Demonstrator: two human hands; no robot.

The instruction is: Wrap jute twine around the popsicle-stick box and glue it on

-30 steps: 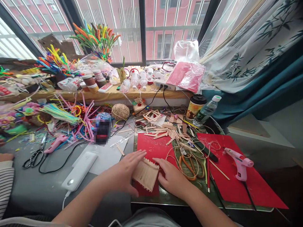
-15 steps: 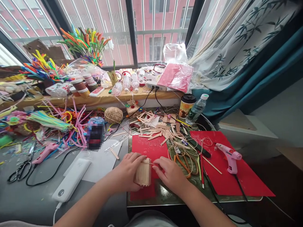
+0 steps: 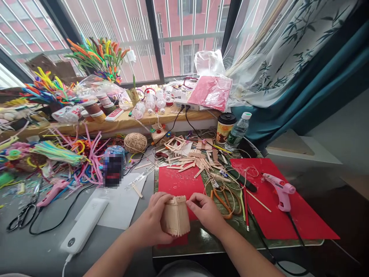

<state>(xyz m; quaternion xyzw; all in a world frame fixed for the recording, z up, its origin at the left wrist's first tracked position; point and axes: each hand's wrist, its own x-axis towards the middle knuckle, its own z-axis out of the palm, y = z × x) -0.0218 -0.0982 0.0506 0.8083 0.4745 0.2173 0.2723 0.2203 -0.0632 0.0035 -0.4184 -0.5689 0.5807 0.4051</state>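
Craft-stick box [image 3: 183,219] held over a red sheet [image 3: 180,181] on the worktop [image 3: 198,246]
The left hand [image 3: 154,217] gripped the box, its interior hidden; the right hand [image 3: 206,211] curled its fingers at the upper corner, though whether they pinched anything I could not tell. The box had turned since 0.5 s earlier, showing 2 broad sides. A lidded paper cup [image 3: 224,132], contents hidden, stood beside a plastic bottle [image 3: 239,129].
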